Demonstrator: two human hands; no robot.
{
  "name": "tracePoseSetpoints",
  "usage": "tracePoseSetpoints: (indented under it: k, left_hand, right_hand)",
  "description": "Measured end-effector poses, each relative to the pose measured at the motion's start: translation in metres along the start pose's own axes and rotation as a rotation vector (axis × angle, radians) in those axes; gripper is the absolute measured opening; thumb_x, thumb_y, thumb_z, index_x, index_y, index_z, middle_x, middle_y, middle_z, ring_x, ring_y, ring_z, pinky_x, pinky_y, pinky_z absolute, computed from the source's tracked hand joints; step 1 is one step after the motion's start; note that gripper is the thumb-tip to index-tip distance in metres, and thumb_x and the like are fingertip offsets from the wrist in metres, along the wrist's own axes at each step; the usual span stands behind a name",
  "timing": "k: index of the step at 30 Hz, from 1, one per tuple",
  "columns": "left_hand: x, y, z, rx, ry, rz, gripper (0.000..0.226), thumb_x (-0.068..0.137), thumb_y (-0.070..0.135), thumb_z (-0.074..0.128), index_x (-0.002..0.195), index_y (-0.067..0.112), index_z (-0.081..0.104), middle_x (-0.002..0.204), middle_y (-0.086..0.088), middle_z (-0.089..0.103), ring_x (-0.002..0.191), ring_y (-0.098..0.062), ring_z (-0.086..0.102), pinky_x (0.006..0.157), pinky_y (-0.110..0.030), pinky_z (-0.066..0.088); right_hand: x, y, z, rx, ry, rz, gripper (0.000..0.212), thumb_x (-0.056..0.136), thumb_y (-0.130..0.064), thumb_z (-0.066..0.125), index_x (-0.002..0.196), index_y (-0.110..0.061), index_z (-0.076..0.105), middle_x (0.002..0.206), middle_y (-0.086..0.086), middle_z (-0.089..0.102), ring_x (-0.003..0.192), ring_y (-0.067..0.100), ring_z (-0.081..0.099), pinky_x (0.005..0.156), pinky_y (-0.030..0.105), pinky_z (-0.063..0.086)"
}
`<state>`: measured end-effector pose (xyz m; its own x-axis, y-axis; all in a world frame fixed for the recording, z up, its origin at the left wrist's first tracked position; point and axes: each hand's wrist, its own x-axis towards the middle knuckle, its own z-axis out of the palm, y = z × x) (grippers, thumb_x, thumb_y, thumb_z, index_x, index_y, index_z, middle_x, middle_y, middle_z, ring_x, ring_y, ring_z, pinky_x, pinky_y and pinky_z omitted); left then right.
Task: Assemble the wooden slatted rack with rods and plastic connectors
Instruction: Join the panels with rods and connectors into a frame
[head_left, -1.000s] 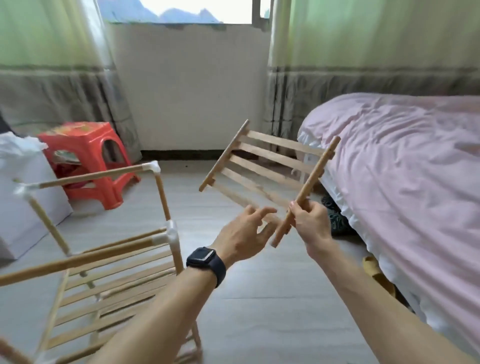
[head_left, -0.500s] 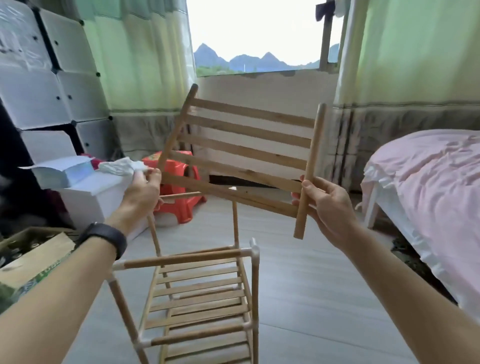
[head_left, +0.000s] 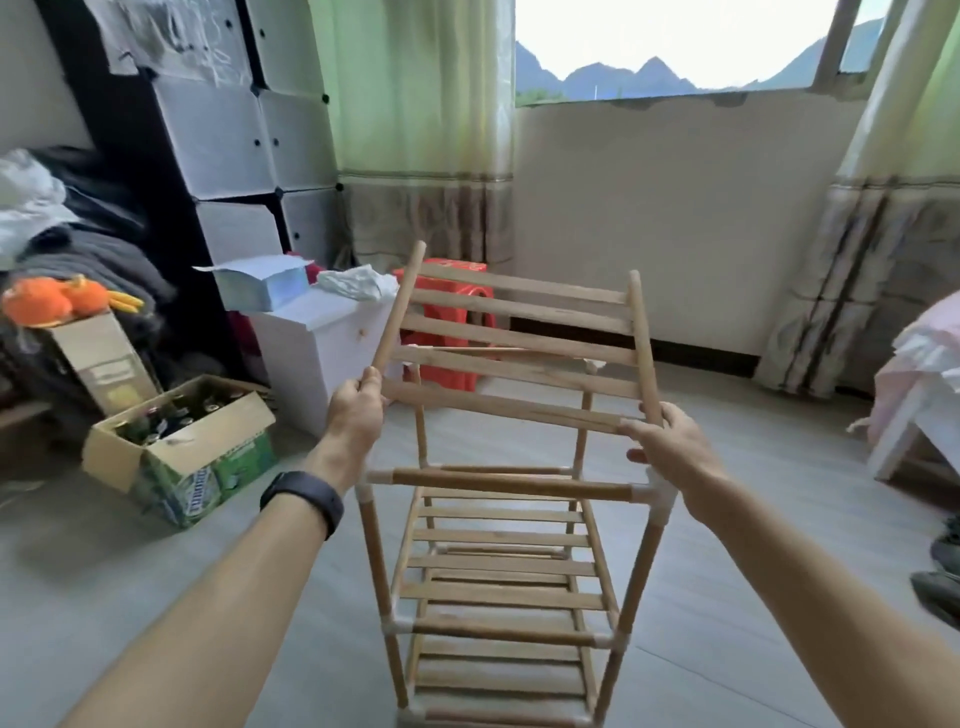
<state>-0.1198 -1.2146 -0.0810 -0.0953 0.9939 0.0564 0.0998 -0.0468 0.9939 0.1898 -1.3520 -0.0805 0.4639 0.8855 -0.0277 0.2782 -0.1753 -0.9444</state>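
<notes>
Shelf (head_left: 511, 338) placement is the step in hand: left hand (head_left: 357, 415) grips one side rail, right hand (head_left: 672, 449) the other, holding it tilted in the air above the frame (head_left: 511, 483) on the floor. Next, I judge, it wants levelling and its rail ends lining up with the frame's top connectors (head_left: 366, 480).

You can read no text here. Left of the rack (head_left: 511, 489), the cardboard box (head_left: 231, 467) has green print on its side and the brown carton (head_left: 104, 358) farther left a pale label, both too blurred
</notes>
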Motion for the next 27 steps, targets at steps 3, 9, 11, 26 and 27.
tracePoseSetpoints:
  k: [3, 9, 11, 26, 27]
  left_hand:
    - [0.001, 0.007, -0.004, 0.019, -0.073, -0.048, 0.029, 0.107, 0.024, 0.036, 0.1, 0.01, 0.06, 0.07, -0.001, 0.052, 0.063, -0.017, 0.052, 0.059, -0.031, 0.039]
    - [-0.018, -0.005, -0.019, -0.072, -0.324, -0.243, 0.026, 0.108, 0.017, 0.039, 0.111, 0.008, 0.062, 0.094, -0.012, 0.068, 0.092, -0.029, 0.067, 0.074, -0.04, 0.053]
    - [-0.023, -0.013, -0.022, -0.194, -0.31, -0.279, 0.025, 0.108, 0.019, 0.039, 0.115, 0.009, 0.061, 0.096, -0.01, 0.063, 0.086, -0.026, 0.063, 0.072, -0.037, 0.054]
    - [-0.031, -0.038, -0.015, -0.228, -0.203, -0.236, 0.026, 0.106, 0.022, 0.041, 0.093, 0.007, 0.059, 0.087, -0.007, 0.05, 0.062, -0.015, 0.048, 0.056, -0.027, 0.044]
    - [-0.034, -0.039, -0.014, -0.195, -0.212, -0.236, 0.026, 0.105, 0.021, 0.041, 0.088, 0.009, 0.057, 0.083, -0.006, 0.049, 0.062, -0.015, 0.047, 0.056, -0.028, 0.043]
  right_hand:
    - [0.0, 0.006, 0.002, -0.013, -0.05, -0.023, 0.026, 0.102, -0.026, 0.055, 0.126, -0.019, 0.046, 0.102, 0.013, 0.064, 0.088, 0.023, 0.067, 0.063, 0.027, 0.052]
    - [0.002, 0.02, 0.008, 0.125, 0.023, 0.054, 0.033, 0.11, -0.032, 0.033, 0.123, -0.009, 0.053, 0.091, 0.01, 0.053, 0.072, 0.02, 0.053, 0.062, 0.03, 0.049]
    - [0.001, 0.021, 0.01, 0.229, -0.014, 0.073, 0.034, 0.11, -0.031, 0.031, 0.122, -0.009, 0.054, 0.09, 0.011, 0.053, 0.07, 0.022, 0.051, 0.061, 0.033, 0.05]
    - [-0.001, 0.027, 0.009, 0.225, 0.028, 0.156, 0.026, 0.107, -0.02, 0.037, 0.112, -0.008, 0.059, 0.093, 0.011, 0.055, 0.073, 0.022, 0.05, 0.058, 0.033, 0.049]
    - [-0.001, 0.027, 0.009, 0.209, 0.045, 0.175, 0.025, 0.106, -0.02, 0.036, 0.109, -0.008, 0.059, 0.094, 0.011, 0.054, 0.076, 0.023, 0.05, 0.059, 0.033, 0.049]
